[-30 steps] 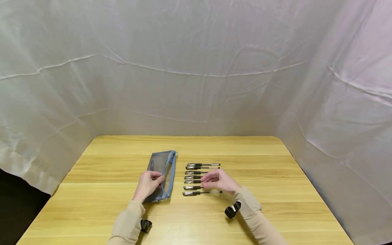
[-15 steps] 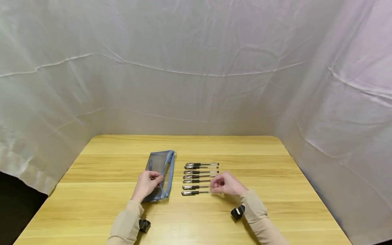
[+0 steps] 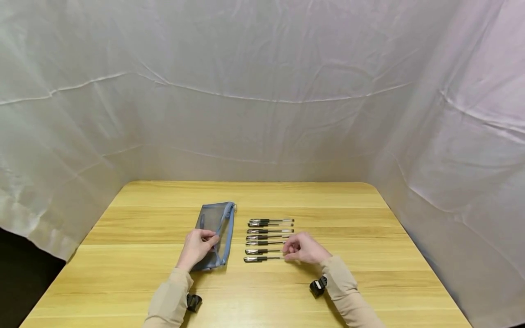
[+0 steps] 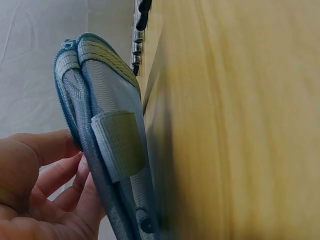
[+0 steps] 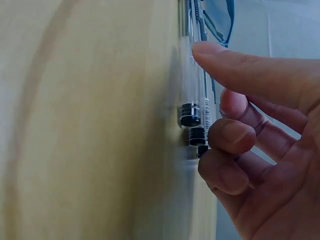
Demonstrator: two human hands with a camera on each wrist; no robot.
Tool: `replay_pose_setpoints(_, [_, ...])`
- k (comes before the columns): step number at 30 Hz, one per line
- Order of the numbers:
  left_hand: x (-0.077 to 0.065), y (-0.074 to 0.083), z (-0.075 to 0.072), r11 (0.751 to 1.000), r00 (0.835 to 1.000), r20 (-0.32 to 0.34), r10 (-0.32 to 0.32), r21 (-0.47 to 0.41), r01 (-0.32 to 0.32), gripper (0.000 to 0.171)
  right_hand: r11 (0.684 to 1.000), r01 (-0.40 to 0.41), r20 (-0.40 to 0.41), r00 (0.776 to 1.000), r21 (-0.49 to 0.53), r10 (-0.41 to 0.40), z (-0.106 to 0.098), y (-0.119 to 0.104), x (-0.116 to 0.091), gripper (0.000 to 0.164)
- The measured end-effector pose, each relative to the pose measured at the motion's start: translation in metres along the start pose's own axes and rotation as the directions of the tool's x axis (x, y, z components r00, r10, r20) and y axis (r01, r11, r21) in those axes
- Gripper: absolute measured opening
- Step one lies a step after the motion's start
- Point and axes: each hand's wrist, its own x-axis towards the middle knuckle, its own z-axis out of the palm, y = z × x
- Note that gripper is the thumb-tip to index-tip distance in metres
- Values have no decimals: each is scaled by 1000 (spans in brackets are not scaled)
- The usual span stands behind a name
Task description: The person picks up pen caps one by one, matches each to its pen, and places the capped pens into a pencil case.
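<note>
A blue mesh zip pouch lies left of the middle, its zip side gaping toward the pens. My left hand pinches the pouch's upper edge between thumb and fingers; in the left wrist view the pouch's side tab faces the camera. Right of it, several black-gripped gel pens with clear barrels lie in a row, clips to the left. My right hand is at the right end of the nearest pen, fingers loosely bent. Its thumb tip overlaps that pen's barrel, and the index finger is apart from the thumb.
The wooden table carries everything, its far edge against a pale hanging cloth. Each wrist wears a small black camera, the right one close over the tabletop.
My right hand has drawn back rightward from over the pens' middles to the end of the nearest pen, then nearly stopped. The left hand keeps its hold on the pouch.
</note>
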Motion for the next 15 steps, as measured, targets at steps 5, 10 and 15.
replay_pose_setpoints(5, [0, -1, 0, 1000, 1000, -1, -6, -2, 6, 18, 1000, 6, -2, 1000, -9, -6, 2, 1, 0, 12])
replay_pose_setpoints(10, [1, -1, 0, 1000, 1000, -5, -6, -4, 6, 18, 999, 24, -6, 1000, -28, -24, 3, -1, 0, 11])
replay_pose_setpoints(15, [1, -1, 0, 1000, 1000, -2, -4, -1, 4, 18, 998, 36, -9, 999, -49, -36, 4, 0, -1, 10])
